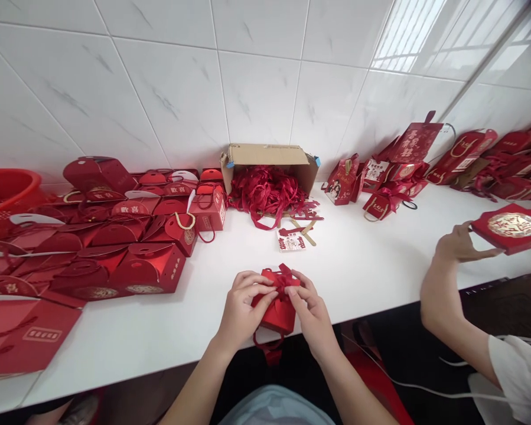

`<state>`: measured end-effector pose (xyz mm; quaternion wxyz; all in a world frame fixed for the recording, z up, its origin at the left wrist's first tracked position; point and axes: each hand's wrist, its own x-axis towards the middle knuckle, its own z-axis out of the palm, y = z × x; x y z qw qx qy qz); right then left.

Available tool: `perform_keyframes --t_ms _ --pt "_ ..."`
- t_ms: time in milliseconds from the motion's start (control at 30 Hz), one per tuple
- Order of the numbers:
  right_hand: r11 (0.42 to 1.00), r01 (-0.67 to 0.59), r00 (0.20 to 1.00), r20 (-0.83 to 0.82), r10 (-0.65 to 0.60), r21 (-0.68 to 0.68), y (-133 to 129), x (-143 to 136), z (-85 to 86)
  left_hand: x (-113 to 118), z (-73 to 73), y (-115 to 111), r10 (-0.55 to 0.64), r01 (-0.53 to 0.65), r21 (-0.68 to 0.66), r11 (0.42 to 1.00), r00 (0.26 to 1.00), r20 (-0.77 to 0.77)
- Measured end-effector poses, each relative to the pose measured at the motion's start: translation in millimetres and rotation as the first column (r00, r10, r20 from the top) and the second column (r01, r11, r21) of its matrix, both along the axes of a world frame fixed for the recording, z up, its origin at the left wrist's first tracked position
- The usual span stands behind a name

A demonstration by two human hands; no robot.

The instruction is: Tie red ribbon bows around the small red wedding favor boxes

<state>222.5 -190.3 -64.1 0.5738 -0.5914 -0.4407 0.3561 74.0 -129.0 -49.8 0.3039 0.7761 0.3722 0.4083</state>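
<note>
A small red gift box (279,316) sits at the front edge of the white table, with a dark red ribbon (283,277) bunched on its top. My left hand (247,301) pinches the ribbon from the left, thumb and forefinger together. From the other side, my right hand (307,304) also has its thumb and fingers closed on the ribbon. Part of the ribbon and the box's sides are hidden behind my fingers. A red cord and a ribbon end hang below the box over the table edge.
A cardboard box (269,154) of loose red ribbons stands against the tiled wall. Rows of red gift boxes (150,268) fill the left, beside an orange basket (12,200). A printed card (292,241) lies ahead. At right, a co-worker's hand (458,245) holds a red box (511,227).
</note>
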Motion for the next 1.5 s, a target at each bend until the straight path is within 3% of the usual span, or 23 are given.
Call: perform_keyframes --t_ms 167,333,533,733,900,1100,1367,1500 --pt "1.0 0.007 0.996 0.085 -0.008 0.007 -7 9 -2.8 -3 7.5 3 -0.118 0.117 -0.025 0.993 0.992 -0.051" --pt "0.996 0.069 0.955 0.285 -0.08 0.048 -12 9 0.8 -5 8.8 0 -0.115 0.114 -0.014 0.993 0.993 -0.02" --pt "0.999 0.019 0.874 0.487 0.0 -0.035 -16 3 11.4 -8 6.0 -3 -0.122 0.122 -0.021 0.992 0.992 -0.029" --pt "1.0 -0.011 0.913 0.408 0.007 0.008 -14 -3 10.2 -8 0.1 -4 -0.139 0.14 0.019 0.99 0.989 -0.048" --pt "0.999 0.041 0.982 0.185 -0.038 -0.013 -11 -12 2.2 -8 -7.2 -3 -0.134 0.135 0.068 0.989 0.991 -0.008" --pt "0.999 0.029 1.0 0.004 -0.029 -0.037 -9 -17 -2.8 -7 -12.1 -2 -0.1 0.099 0.032 0.995 0.994 0.053" --pt "0.997 -0.065 0.993 0.1 0.06 0.044 -10 -3 -0.1 -8 -6.9 1 -0.073 0.075 -0.035 0.997 0.995 0.074" --pt "0.986 -0.112 0.968 0.236 0.081 0.121 -4 11 4.3 -14 5.6 7 -0.212 0.212 0.008 0.977 0.977 -0.027"
